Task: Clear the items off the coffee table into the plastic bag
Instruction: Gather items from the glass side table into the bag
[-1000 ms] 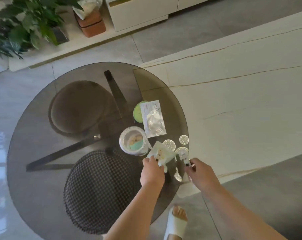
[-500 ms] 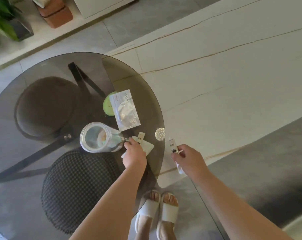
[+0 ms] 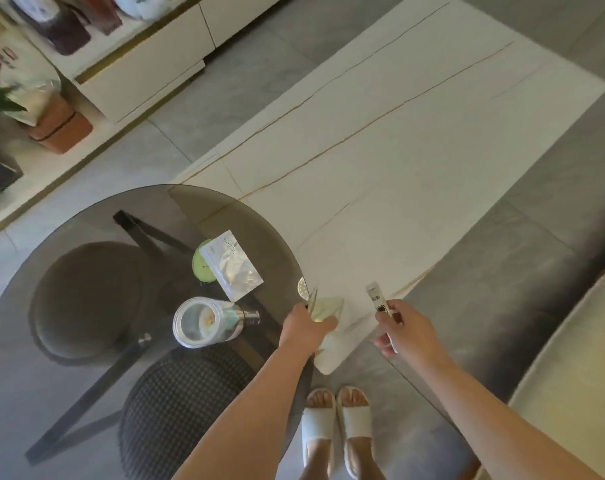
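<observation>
Coffee table: round smoked-glass coffee table (image 3: 86,216) filling the lower left of the frame; its right rim curves down through the centre, overlapping the white slab.
White slab: long white marble-look tabletop (image 3: 398,161) with thin gold veins, running from the centre to the upper right; bare surface with much open room, its rounded near corner just above the feet.
Floor: grey tiled floor (image 3: 259,39) showing as open strips along the slab's upper and right edges.
Stools: plain dark round stool (image 3: 86,299) and checked dark round stool (image 3: 183,410), both seen through the glass.
Jar: clear plastic jar with a metal neck (image 3: 204,322), lying on its side on the glass, near the rim but apart from it.
Sachet: silver foil sachet with printed lettering (image 3: 233,266), flat on the glass, overlapping a green round disc (image 3: 200,268).
Left hand: left hand (image 3: 302,327) at the glass rim, fingers curled round pale flat packets (image 3: 325,306) held past the edge, over the slab; blurred, so the count is unclear.
Right hand: right hand (image 3: 403,329) over the slab's near edge, pinching a small white tube with a dark label (image 3: 377,299), tip pointing up the frame.
Small disc: silvery patterned round disc (image 3: 302,287) on the glass right at the rim, just above the left hand.
</observation>
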Available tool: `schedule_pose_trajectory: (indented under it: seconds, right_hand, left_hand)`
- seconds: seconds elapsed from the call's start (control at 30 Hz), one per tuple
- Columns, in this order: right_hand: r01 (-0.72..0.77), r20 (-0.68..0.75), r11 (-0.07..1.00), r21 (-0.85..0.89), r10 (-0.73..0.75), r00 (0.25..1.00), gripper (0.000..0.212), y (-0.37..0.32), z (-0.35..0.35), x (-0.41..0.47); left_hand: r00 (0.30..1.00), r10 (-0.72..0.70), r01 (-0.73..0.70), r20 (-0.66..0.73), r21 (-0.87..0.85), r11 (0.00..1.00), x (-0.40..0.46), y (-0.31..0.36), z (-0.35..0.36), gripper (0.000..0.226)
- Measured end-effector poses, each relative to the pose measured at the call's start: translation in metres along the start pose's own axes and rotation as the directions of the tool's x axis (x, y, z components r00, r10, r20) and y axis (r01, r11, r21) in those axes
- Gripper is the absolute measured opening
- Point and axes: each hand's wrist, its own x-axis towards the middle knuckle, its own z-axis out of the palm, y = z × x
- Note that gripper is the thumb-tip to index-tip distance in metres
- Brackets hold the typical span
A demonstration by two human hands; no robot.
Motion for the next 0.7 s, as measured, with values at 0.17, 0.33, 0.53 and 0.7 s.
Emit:
schedule_pose_trajectory:
  seconds: [0.17, 0.33, 0.53, 0.7]
  right_hand:
    - [-0.004, -0.172, 0.995, 0.099, 0.021, 0.985, 0.01, -0.003, -0.059, -0.06]
    - [0.013, -0.332, 0.996, 0.09, 0.018, 0.943, 0.016, 0.002, -0.119, -0.102]
    - [0.05, -0.539, 0.952, 0.302, 0.128, 0.833, 0.019, 0.033, -0.202, -0.154]
    - [-0.01, -0.661, 0.933, 0.36, 0.262, 0.703, 0.026, 0.099, -0.281, -0.192]
  left_hand:
    - [0.979, 0.182, -0.169, 0.098, -0.127, 0.977, -0.071, 0.052, 0.007, 0.069]
    - [0.907, 0.381, -0.361, 0.178, -0.137, 0.922, -0.136, 0.117, 0.03, 0.052]
    - [0.828, 0.42, -0.392, 0.373, -0.152, 0.907, -0.203, 0.199, 0.096, 0.03]
    - [0.757, 0.463, -0.527, 0.46, 0.012, 0.85, -0.247, 0.248, 0.183, 0.035]
